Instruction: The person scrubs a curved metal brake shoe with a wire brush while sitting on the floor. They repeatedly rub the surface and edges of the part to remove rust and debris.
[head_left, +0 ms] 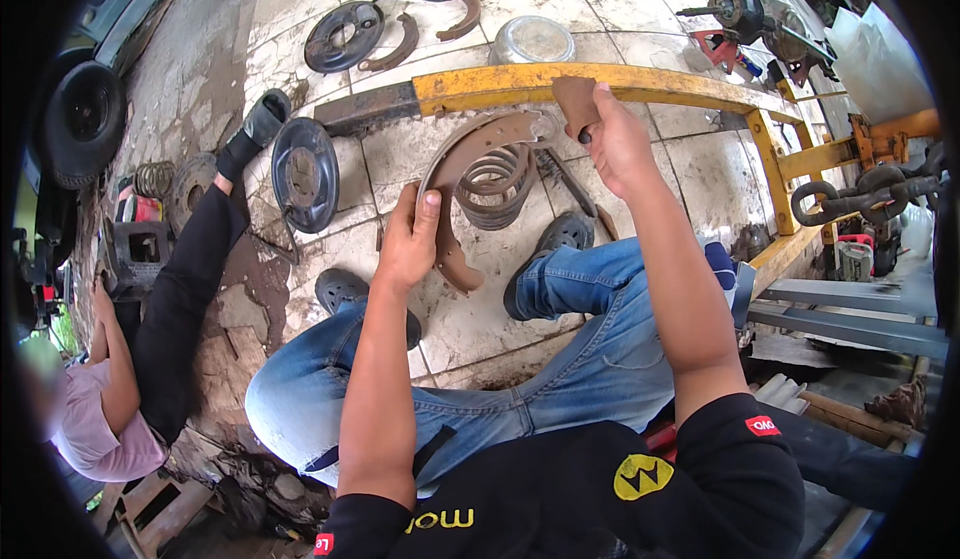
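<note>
My left hand [410, 237] is closed round the middle of a curved, rusty-brown brake shoe [453, 162], thumb on its inner side. The shoe is held up over the tiled floor between my knees, its far end pointing to the right. My right hand [622, 147] pinches a folded brown sheet, like sandpaper [574, 105], between thumb and fingers. That sheet is just right of the shoe's far end, apart from it. Behind the shoe a coil spring [492, 197] shows, partly covered by it.
A yellow metal frame [620, 83] crosses beyond my hands. Round black brake backing plates [306, 177] and two more brake shoes [393, 47] lie on the floor, with a silvery round drum [533, 41]. A heavy chain [870, 197] hangs right. Another person [105, 409] sits at left, a leg stretched out.
</note>
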`<action>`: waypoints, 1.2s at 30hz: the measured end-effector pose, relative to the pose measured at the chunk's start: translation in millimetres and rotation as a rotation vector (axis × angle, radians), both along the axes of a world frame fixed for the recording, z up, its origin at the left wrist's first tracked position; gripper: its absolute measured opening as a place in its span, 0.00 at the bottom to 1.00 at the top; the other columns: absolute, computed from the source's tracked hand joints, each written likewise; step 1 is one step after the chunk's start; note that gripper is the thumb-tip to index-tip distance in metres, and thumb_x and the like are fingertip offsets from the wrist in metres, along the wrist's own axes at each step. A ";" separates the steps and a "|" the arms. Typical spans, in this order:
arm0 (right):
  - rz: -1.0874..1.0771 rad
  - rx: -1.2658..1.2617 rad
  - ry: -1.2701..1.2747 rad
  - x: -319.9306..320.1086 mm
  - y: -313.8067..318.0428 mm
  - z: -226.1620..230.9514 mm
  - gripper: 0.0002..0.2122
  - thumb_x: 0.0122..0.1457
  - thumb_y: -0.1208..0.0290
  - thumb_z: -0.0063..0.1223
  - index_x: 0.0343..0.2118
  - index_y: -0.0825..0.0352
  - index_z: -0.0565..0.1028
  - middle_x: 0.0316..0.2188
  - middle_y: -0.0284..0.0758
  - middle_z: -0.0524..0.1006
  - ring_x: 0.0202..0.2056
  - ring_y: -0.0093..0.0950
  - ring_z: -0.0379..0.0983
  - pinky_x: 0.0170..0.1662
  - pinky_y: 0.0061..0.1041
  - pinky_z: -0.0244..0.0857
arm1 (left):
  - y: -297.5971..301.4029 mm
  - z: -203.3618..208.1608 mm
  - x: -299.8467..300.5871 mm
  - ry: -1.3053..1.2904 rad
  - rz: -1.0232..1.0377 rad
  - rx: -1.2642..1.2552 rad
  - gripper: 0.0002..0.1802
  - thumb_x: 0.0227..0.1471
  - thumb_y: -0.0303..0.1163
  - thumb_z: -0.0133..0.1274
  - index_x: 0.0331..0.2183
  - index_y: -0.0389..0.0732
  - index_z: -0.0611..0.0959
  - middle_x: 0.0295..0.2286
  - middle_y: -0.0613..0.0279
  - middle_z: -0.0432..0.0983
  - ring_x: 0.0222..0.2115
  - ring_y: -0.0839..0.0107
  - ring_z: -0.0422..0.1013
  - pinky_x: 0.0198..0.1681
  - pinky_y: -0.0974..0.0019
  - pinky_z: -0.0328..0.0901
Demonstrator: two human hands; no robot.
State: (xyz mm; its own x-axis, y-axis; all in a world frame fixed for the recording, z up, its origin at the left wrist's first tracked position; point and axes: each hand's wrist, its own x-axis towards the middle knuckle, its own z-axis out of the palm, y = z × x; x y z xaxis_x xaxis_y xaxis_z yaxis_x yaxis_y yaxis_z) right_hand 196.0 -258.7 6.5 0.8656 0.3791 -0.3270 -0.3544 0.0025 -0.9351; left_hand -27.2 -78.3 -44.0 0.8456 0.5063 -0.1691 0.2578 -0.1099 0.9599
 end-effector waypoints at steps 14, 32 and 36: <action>0.299 -0.182 -0.695 -51.2 20.0 39.3 0.19 0.59 0.75 0.50 0.54 0.68 0.72 0.42 0.37 0.78 0.44 0.28 0.74 0.43 0.28 0.69 | -1.6 5.3 -17.3 -0.285 0.123 -0.097 0.13 0.47 0.18 0.59 0.34 0.36 0.73 0.28 0.64 0.75 0.28 0.80 0.71 0.30 0.74 0.66; 0.500 -0.382 -1.320 -75.8 38.4 16.5 0.33 0.49 0.87 0.47 0.61 0.60 0.61 0.61 0.43 0.63 0.62 0.44 0.59 0.58 0.39 0.64 | 8.8 23.0 -24.0 -0.250 0.268 0.212 0.11 0.42 0.22 0.61 0.31 0.35 0.77 0.25 0.67 0.72 0.27 0.82 0.65 0.29 0.75 0.63; 0.500 -0.617 -1.250 -57.0 34.4 -9.8 0.33 0.51 0.85 0.50 0.63 0.63 0.59 0.60 0.46 0.64 0.60 0.46 0.62 0.58 0.39 0.63 | 9.1 25.8 -29.3 -0.253 0.280 0.217 0.11 0.42 0.23 0.62 0.31 0.35 0.77 0.24 0.67 0.72 0.26 0.82 0.65 0.29 0.75 0.62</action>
State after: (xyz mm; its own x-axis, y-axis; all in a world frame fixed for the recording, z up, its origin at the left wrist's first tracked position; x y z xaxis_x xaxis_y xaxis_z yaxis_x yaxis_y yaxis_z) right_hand 139.0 -224.3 -3.3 0.5253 0.7969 0.2983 0.8179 -0.3763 -0.4352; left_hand -56.6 -69.2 -18.2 0.6717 0.7231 0.1611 0.0660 -0.2750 0.9592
